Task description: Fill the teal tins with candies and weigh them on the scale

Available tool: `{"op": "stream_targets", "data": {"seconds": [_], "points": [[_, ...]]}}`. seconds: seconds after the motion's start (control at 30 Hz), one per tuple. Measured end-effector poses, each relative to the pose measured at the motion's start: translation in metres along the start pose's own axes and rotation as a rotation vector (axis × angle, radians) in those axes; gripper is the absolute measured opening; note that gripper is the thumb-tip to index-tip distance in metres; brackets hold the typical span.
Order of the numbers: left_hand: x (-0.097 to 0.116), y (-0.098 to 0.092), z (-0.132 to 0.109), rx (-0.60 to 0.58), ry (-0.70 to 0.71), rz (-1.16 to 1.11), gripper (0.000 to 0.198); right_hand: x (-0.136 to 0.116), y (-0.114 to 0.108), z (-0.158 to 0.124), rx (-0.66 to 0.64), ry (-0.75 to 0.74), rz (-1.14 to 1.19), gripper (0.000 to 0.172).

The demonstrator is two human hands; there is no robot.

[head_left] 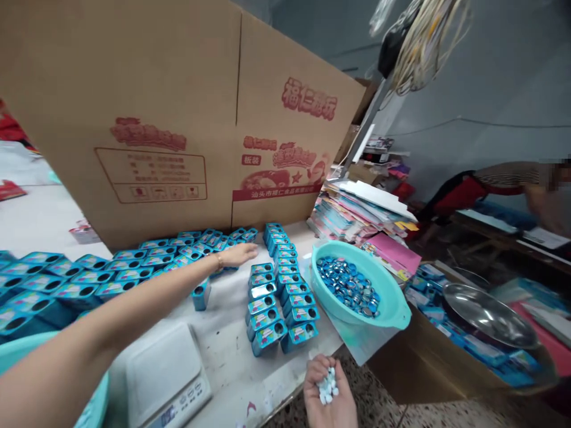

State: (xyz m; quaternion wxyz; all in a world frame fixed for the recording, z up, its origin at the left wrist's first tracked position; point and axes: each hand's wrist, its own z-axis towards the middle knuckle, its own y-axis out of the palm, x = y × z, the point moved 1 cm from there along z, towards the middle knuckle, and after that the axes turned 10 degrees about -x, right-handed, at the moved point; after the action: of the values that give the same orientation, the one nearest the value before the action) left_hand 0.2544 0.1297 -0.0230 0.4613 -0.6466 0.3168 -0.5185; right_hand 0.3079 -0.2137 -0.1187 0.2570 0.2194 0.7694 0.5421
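My left hand (238,255) reaches out over the table, fingers stretched forward, beside small blue boxes (209,244) with round holes in their tops. No object shows in it. Under my left forearm one blue box (201,296) stands apart. Two rows of the same boxes (285,285) stand in the middle of the table. At the table's front edge my right hand (330,398) is cupped palm up, its fingers curled around a small heap of white candies (328,386).
A kitchen scale (165,371) lies in front, beside a turquoise basin (100,398). Another turquoise basin (392,297) holds blue, shiny round pieces. Behind stand a large carton (178,77) and stacked printed cards (348,208). A steel bowl (486,309) rests on a box at right; a person (513,175) is beyond.
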Motion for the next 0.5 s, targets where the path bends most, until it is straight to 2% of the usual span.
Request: {"op": "stream_targets", "data": {"seconds": [0.1, 0.17, 0.2, 0.27, 0.33, 0.4, 0.5], "points": [[-0.015, -0.033, -0.043, -0.057, -0.033, 0.057, 0.038, 0.000, 0.003, 0.001, 0.011, 0.000, 0.026, 0.017], [-0.023, -0.042, -0.077, -0.096, -0.095, 0.117, 0.038, 0.004, 0.009, 0.001, 0.010, 0.020, 0.033, 0.017], [-0.026, -0.040, -0.093, -0.120, -0.142, 0.153, 0.038, 0.009, 0.012, 0.000, 0.000, 0.036, 0.030, 0.017], [-0.026, -0.027, -0.117, -0.164, -0.254, 0.219, 0.046, 0.020, 0.021, -0.003, -0.019, 0.072, 0.030, 0.017], [-0.022, -0.004, -0.130, -0.192, -0.357, 0.256, 0.061, 0.036, 0.032, -0.007, -0.022, 0.105, 0.041, 0.017], [-0.017, 0.017, -0.132, -0.199, -0.426, 0.259, 0.069, 0.054, 0.043, -0.014, -0.008, 0.138, 0.056, 0.015], [-0.014, 0.034, -0.127, -0.224, -0.496, 0.236, 0.061, 0.079, 0.054, -0.028, -0.015, 0.201, 0.058, 0.013]]}}
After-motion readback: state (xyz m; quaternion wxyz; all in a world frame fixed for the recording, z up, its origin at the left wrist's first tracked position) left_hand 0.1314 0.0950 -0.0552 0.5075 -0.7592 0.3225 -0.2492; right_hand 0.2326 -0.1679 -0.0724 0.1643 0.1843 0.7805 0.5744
